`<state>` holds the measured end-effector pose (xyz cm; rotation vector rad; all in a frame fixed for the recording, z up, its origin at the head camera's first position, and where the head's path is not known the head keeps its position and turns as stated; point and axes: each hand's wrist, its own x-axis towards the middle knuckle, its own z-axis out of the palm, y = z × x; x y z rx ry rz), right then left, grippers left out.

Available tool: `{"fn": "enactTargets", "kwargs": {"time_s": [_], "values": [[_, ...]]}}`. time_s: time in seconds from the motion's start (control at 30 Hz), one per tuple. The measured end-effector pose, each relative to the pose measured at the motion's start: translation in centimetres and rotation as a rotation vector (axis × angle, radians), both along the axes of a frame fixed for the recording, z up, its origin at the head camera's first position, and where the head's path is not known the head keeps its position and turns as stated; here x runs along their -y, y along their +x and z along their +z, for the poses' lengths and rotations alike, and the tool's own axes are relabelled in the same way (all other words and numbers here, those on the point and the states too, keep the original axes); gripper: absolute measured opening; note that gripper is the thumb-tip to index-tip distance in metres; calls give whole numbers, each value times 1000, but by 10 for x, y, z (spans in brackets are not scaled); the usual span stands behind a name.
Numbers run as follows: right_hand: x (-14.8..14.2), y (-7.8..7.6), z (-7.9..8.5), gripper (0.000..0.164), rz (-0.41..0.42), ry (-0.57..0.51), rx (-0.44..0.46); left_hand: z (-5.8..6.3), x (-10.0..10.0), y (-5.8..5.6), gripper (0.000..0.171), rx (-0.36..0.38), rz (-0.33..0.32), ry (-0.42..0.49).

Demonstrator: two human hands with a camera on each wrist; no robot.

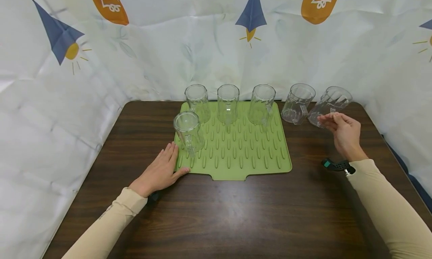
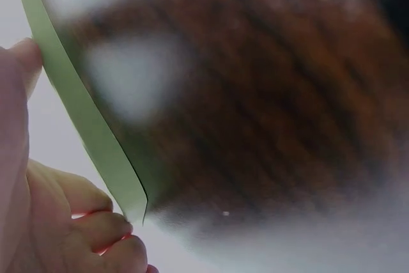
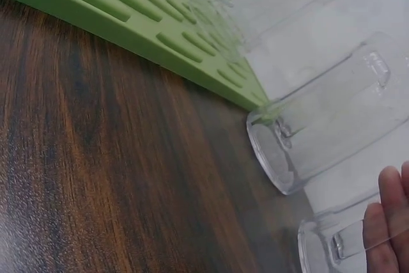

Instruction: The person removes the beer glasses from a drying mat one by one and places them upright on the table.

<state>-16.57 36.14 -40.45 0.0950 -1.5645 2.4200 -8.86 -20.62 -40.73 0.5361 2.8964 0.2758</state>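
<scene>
My left hand (image 1: 158,172) lies with straight fingers at the front left corner of a green drying mat (image 1: 233,159), fingers along its side and thumb at its front edge. The nearest glass mug (image 1: 189,131) stands just beyond that hand on the mat. On the far right, my right hand (image 1: 345,133) holds the handle of the rightmost clear glass mug (image 1: 332,99), thumb and fingers pinched together there. In the right wrist view, its fingers (image 3: 382,241) overlap that mug's handle. Another glass mug (image 1: 298,101) stands to its left, beside the mat.
Three more glass mugs, a left one (image 1: 198,101), a middle one (image 1: 228,101) and a right one (image 1: 261,103), line the mat's back. A dark wood table (image 1: 229,217) carries everything. Behind it hangs a white printed curtain (image 1: 168,56).
</scene>
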Motion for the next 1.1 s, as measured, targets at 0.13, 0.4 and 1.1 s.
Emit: {"fn": "enactTargets", "kwargs": {"time_s": [0.13,0.4,1.1], "values": [[0,0,0,21,7,15,-1,-1,-1,-1,91,1,-4,-11],[-1,-2,-3,27,-22,155,0,-2,-1,-2,90,-1,-10,-24],[-1,-2,-4,36,-20,362,28,-1,-1,-2,89,-17,-19,-37]]}}
